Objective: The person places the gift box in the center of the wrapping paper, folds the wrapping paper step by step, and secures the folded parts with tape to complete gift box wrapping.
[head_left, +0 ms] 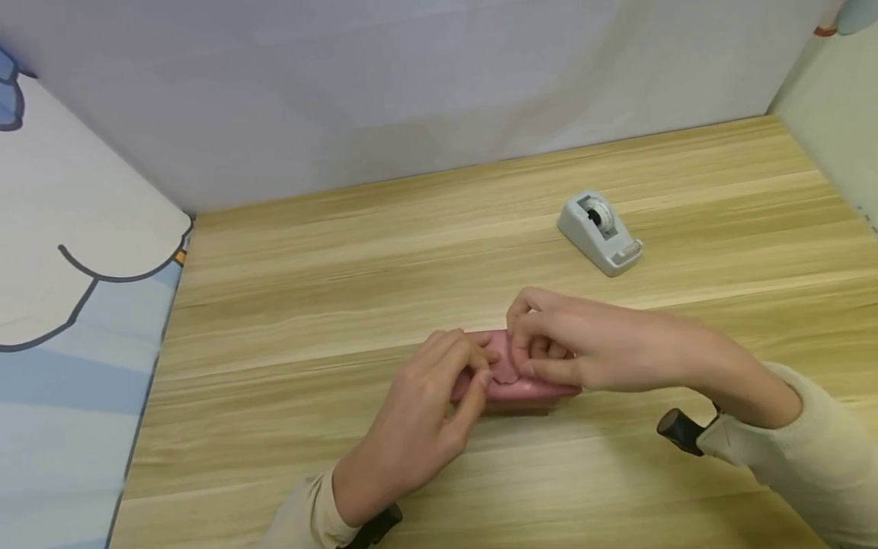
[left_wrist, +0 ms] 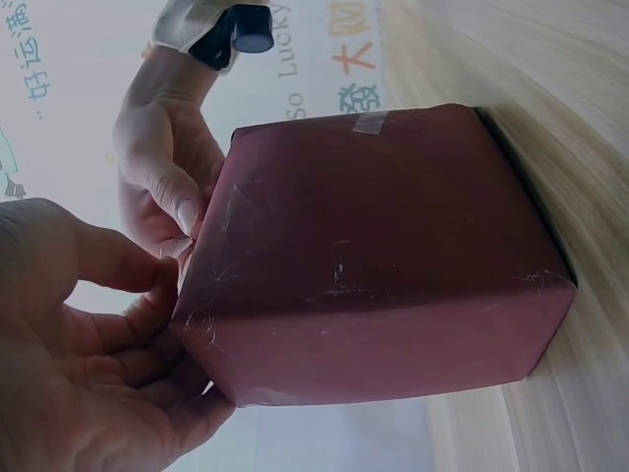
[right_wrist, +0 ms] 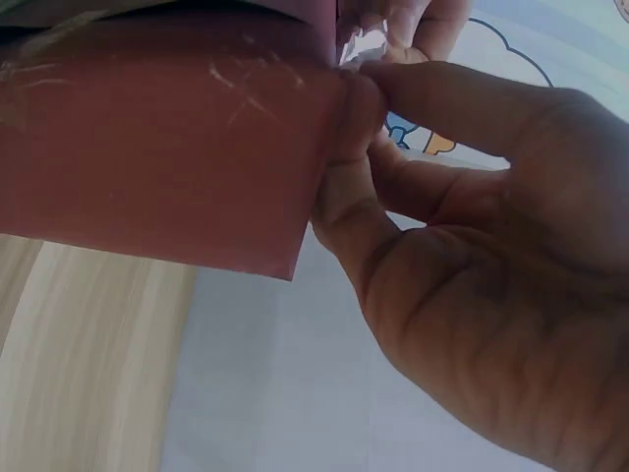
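Observation:
A box wrapped in dark red paper [left_wrist: 373, 216] stands on the table, its top showing pink in the head view [head_left: 528, 390]. Over that top my right hand [head_left: 597, 343] pinches a thin piece [head_left: 506, 369] with a wavy edge between thumb and forefinger. The piece looks shiny in the right wrist view [right_wrist: 366, 45]; its kind is unclear. My left hand [head_left: 428, 396] faces it, thumb and forefinger drawn together at the piece's other side. Its remaining fingers touch the box's upper edge in the left wrist view. The fingers partly hide the piece.
A pale grey tape dispenser [head_left: 600, 232] with a roll in it stands behind and right of the box. A short strip of clear tape [left_wrist: 371, 123] sticks to the box's side. Light panels with printed drawings [head_left: 82, 305] border the wooden table [head_left: 309, 290].

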Available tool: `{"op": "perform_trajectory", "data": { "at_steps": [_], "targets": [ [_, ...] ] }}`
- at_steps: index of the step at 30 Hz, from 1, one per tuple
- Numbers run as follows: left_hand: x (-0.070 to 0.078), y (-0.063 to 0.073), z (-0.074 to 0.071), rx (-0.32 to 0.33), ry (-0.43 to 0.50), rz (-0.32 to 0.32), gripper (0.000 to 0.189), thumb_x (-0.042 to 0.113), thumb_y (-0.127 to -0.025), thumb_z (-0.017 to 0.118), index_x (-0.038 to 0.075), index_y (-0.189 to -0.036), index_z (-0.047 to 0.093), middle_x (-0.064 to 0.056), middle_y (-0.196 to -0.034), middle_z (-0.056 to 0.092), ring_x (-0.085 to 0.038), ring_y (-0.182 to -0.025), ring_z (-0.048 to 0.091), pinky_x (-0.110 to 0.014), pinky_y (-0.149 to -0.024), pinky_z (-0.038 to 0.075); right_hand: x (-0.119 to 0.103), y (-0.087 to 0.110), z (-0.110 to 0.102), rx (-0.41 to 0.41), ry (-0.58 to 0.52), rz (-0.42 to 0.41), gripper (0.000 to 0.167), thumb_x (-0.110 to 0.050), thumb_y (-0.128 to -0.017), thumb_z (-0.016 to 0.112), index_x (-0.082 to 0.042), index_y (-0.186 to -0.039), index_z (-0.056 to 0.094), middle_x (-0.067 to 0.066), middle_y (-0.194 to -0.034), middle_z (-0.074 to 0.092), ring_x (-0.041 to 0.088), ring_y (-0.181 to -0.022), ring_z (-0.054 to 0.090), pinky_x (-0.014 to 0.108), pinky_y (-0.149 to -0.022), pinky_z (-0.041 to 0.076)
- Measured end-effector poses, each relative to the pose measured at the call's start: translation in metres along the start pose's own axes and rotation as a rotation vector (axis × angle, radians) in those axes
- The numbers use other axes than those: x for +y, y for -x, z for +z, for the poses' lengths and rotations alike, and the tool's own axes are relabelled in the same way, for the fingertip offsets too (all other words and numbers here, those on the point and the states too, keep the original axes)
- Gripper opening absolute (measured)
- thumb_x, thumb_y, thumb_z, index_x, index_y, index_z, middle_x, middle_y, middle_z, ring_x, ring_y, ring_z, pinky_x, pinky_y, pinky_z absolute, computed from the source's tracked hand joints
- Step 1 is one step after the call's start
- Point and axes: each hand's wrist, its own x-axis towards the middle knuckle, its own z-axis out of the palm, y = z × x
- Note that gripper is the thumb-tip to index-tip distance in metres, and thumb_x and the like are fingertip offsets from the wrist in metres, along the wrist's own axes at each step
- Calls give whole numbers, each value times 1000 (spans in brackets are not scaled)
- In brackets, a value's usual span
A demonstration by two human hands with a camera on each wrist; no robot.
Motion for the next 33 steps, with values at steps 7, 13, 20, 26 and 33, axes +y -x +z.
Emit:
{"op": "perform_trajectory", "data": {
  "at_steps": [7,13,20,26,33],
  "targets": [
    [-1,-1,-1,-10,2,9,9,5,-100,60,12,-95,61,2,-102,67,-12,-110,66,-28,-99,54,-2,3,0,-4,61,-29,15,-16,-104,56,-27,-94,58,-8,-102,56,6,-89,56,25,-79,50],
    [-1,-2,-4,2,-13,39,6,5,-99,64,11,-96,63,2,-91,64,-15,-113,70,-44,-117,46,-5,6,0,-9,47,-14,14,-18,-105,57,-27,-94,54,-10,-96,56,6,-86,56,24,-76,50],
    [-2,-5,-8,-23,59,1,7,8,-99,66,13,-95,65,5,-79,55,-3,-79,58,-47,-118,45,-3,7,0,-16,5,-9,12,-20,-104,60,-26,-94,57,-12,-85,55,5,-78,56,23,-70,49],
    [-1,-7,-9,-29,104,-18,12,5,-96,69,15,-90,66,6,-78,55,-5,-89,65,-45,-120,43,-3,10,3,-4,-25,8,11,-20,-102,63,-25,-93,59,-13,-84,58,4,-78,57,23,-71,50],
    [0,-7,-7,0,104,-57,19,-2,-83,73,15,-78,66,6,-77,58,-14,-116,70,-41,-121,42,1,10,9,45,-23,5,10,-19,-97,67,-26,-91,63,-13,-90,60,4,-82,57,24,-74,52]
  ]
}}
